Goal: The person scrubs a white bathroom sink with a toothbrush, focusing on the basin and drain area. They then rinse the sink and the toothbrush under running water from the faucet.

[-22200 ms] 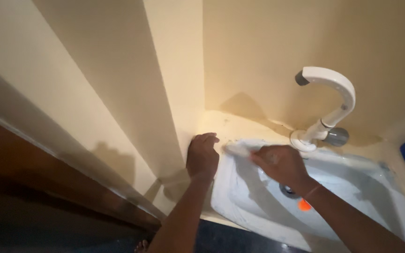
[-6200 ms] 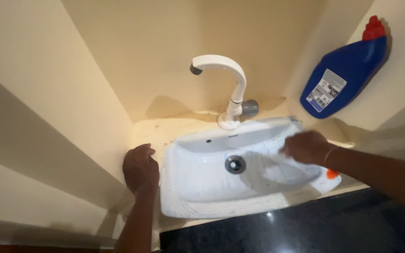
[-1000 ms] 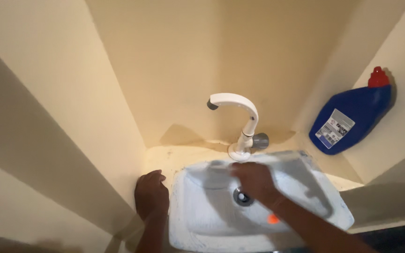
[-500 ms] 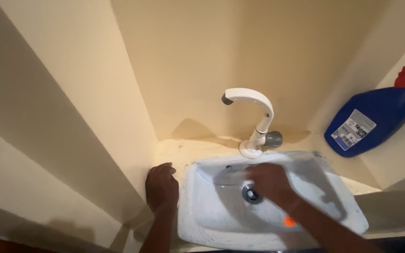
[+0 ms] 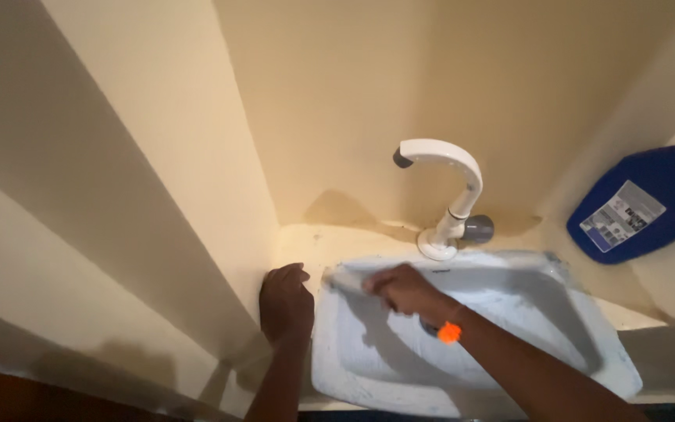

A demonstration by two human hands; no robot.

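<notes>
Here, the right hand [image 5: 404,287] is closed over a pale cloth or sponge [image 5: 345,280], pressing it against the back-left part of the rim of a small white rectangular ceramic washbasin [image 5: 587,336]. Only a light, blurred edge of that wiping piece shows past the knuckles, so I cannot tell which of the 2 it is. An orange band [image 5: 449,333] sits on the wrist of that arm, which crosses the bowl from the lower right.

The left hand [image 5: 285,301] lies flat and empty, fingers slightly curled, on the cream ledge [image 5: 306,238] just beside the basin's left edge, close to the corner where the cream wall panel [image 5: 197,156] meets the ledge. The 2 hands are near each other but apart, with the basin's left rim between them.

Behind the basin, a white curved swan-neck plastic tap [image 5: 447,176] with a grey side knob [image 5: 478,229] stands on the ledge, its spout turned towards the left. The right hand is just in front of the tap's base and not touching it.

At the far right, a blue plastic bottle with a white label [image 5: 650,203] leans tilted against the wall, well apart from both hands and partly cut off by the picture's edge.
</notes>
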